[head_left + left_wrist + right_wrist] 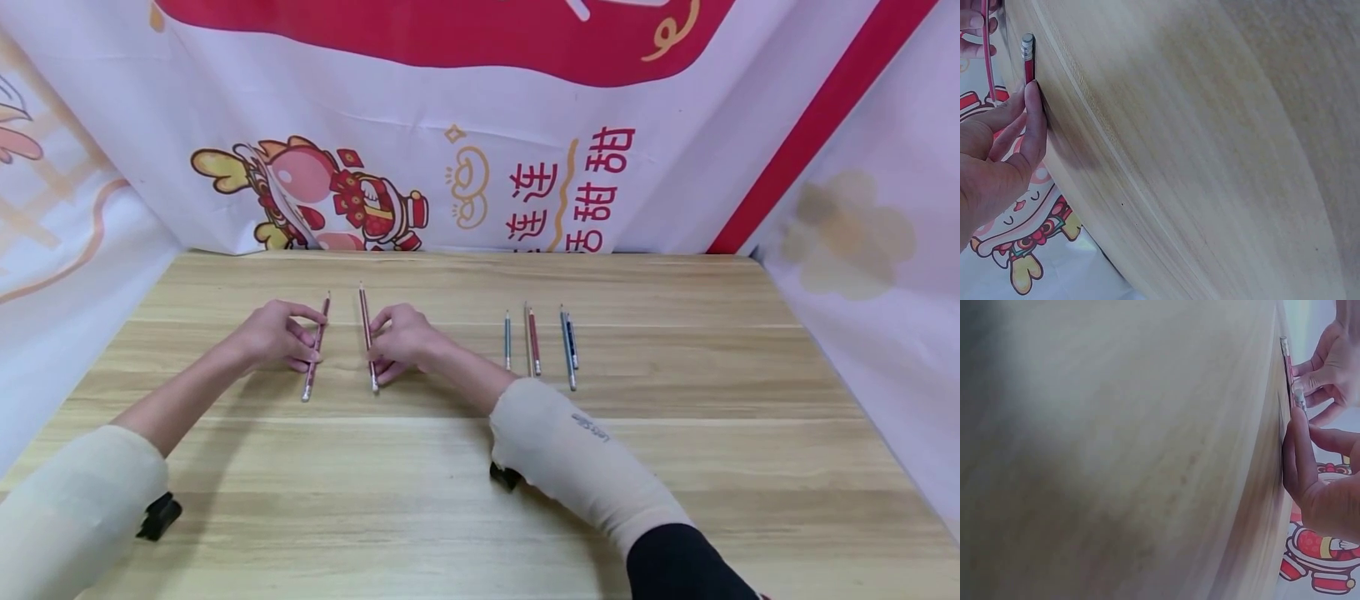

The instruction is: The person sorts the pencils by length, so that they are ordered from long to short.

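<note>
Head view first: what is around the work, nearest outward?

Two cream sleeves [573, 454] reach in over the wood-grained bench [375, 500], the right one running into a black upper sleeve [686, 562]. Beyond the right forearm lie a short teal pencil [507, 340], a red pencil [534, 343] with a thin greyish one [527, 333] alongside, and a blue pencil [567, 346] close to a dark blue one [573, 342].

Anything in the way?

That forearm passes just in front of the short teal pencil. At the bench's far edge, a printed cloth [420, 108] hangs with a cartoon figure [307, 196].

And the hands?

Both pinch. The left hand [279, 336] comes in from the left, the right hand [405, 340] from the right, so they face each other, apart.

Holding what?

The left has a dark-red pencil [318, 337] between thumb and fingers, leaning slightly; the right grips a maroon pencil [367, 330] along its left side. Each pencil's eraser end points toward the person, tip toward the cloth.

Lifted or resting?

I can't tell.
</note>
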Demonstrator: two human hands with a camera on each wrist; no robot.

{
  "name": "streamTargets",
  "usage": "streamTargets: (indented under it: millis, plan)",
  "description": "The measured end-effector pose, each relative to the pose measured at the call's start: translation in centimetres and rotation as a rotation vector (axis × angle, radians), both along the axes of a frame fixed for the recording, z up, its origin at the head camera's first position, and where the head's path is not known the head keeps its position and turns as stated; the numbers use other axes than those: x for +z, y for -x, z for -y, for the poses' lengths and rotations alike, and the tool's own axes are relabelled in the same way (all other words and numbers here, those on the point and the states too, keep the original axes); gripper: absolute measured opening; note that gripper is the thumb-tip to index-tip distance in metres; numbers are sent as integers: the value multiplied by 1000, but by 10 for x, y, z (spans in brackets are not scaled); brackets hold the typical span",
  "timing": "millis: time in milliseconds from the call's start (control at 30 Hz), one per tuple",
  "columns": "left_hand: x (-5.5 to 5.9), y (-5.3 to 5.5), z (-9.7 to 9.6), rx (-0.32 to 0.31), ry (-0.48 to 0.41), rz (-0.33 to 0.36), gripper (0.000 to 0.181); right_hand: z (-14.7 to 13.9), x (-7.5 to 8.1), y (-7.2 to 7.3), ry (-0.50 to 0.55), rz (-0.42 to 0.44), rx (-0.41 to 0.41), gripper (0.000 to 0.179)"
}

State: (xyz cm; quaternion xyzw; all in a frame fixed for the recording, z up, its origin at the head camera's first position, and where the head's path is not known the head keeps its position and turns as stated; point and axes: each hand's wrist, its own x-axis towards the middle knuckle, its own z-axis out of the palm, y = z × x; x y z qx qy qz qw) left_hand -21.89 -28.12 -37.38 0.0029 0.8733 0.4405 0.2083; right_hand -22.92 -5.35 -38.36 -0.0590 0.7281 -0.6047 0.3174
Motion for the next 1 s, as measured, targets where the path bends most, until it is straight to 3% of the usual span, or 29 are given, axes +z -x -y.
streamTargets:
  millis: [500, 1000]
  plan:
    - [0, 1, 0, 3, -13, -3, 68, 17, 5, -4, -71, -87, -56, 34]
    - [-2, 1, 3, -5, -33, 6, 69, 24, 4, -4, -122, -151, -58, 41]
